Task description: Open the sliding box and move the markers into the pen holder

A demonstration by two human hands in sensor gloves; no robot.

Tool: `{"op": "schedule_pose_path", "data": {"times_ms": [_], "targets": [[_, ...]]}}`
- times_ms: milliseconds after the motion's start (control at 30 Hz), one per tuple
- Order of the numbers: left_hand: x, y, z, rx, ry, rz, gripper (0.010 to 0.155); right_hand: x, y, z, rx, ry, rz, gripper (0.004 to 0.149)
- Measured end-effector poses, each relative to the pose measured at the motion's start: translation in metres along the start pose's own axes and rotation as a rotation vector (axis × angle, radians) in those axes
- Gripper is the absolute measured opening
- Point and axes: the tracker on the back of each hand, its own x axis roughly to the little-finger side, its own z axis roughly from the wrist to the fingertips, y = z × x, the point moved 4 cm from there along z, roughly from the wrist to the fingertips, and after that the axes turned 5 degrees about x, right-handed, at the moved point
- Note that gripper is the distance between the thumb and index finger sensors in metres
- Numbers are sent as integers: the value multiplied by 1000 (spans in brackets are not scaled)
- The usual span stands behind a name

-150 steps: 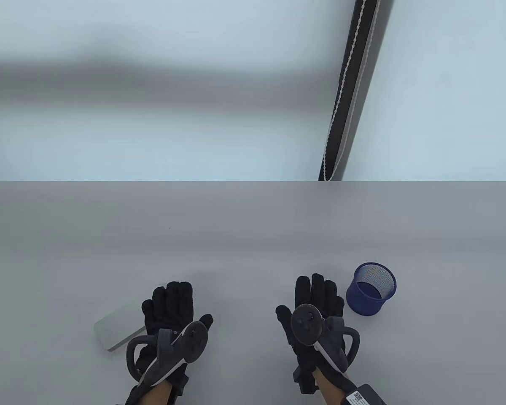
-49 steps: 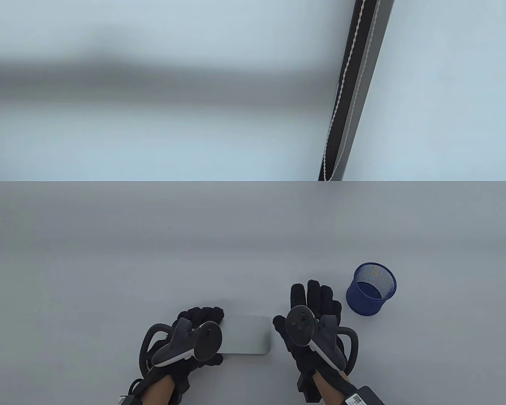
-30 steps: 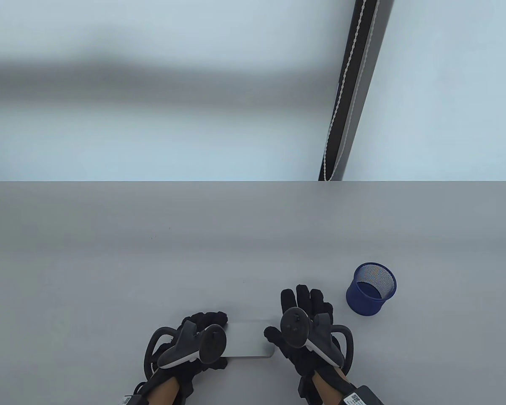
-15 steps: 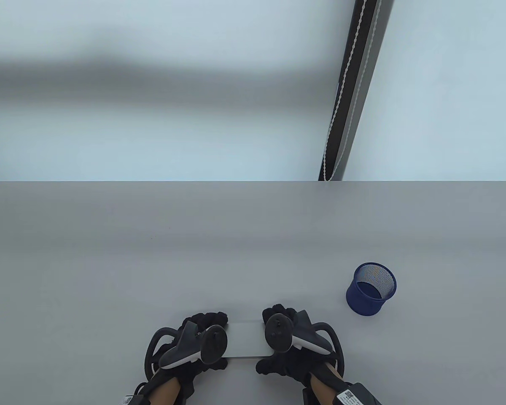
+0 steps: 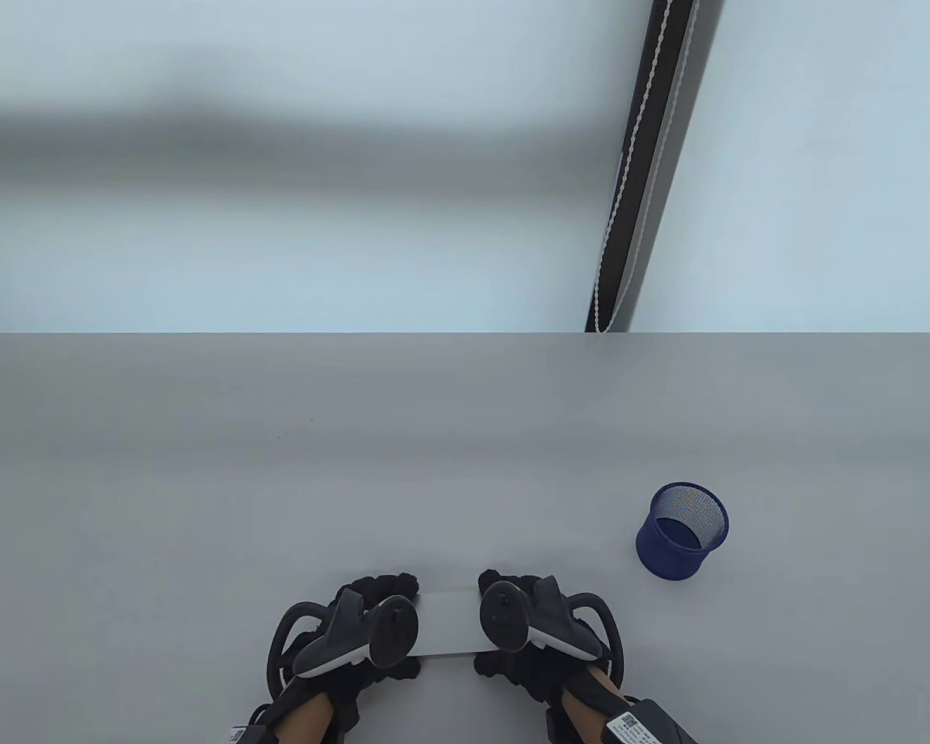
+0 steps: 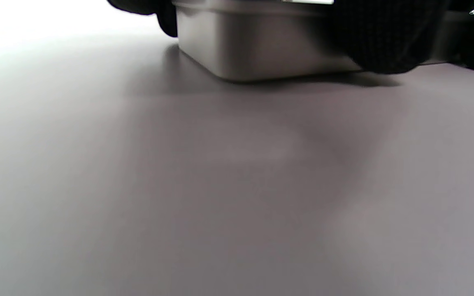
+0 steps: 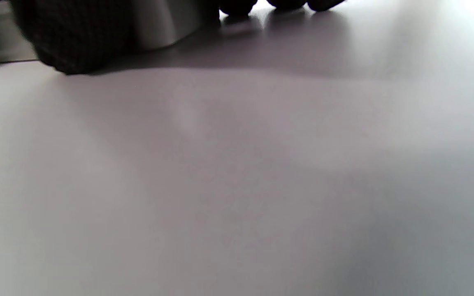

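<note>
A flat grey sliding box (image 5: 449,624) lies closed on the table near the front edge, its long side left to right. My left hand (image 5: 372,620) grips its left end, fingers curled over the far edge and thumb at the near edge. My right hand (image 5: 519,624) grips the right end the same way. In the left wrist view the box's grey side wall (image 6: 261,45) stands on the table with my thumb (image 6: 385,37) against it. The right wrist view shows the box corner (image 7: 167,24) behind my thumb (image 7: 72,37). No markers are visible. The blue mesh pen holder (image 5: 682,531) stands upright to the right.
The grey table (image 5: 356,465) reaches to its far edge below a pale wall. A dark post with a white cord (image 5: 635,178) rises behind the table at the right.
My left hand pulled the box from the left to the front middle. My right hand came left off the table and curled round the box's right end.
</note>
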Motion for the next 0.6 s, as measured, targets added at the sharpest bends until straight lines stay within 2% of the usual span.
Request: {"op": "schedule_pose_path", "data": {"times_ms": [133,333,367,433,600], "targets": [[0,0,1,1,2,-12,75,-3,-1,5,14,18,-26,79],[0,0,3,34,3,-15,76,1,0,12,-25,3,16,73],[-1,-1,3,39,5,-15,76,1,0,14,-25,-9,2,78],[-1,-1,3,42,8,-16,77,0,0,14,-34,-18,5,74],[-2,1,3,28,12,22,77,0,0,13,-23,-33,-11,74]]}}
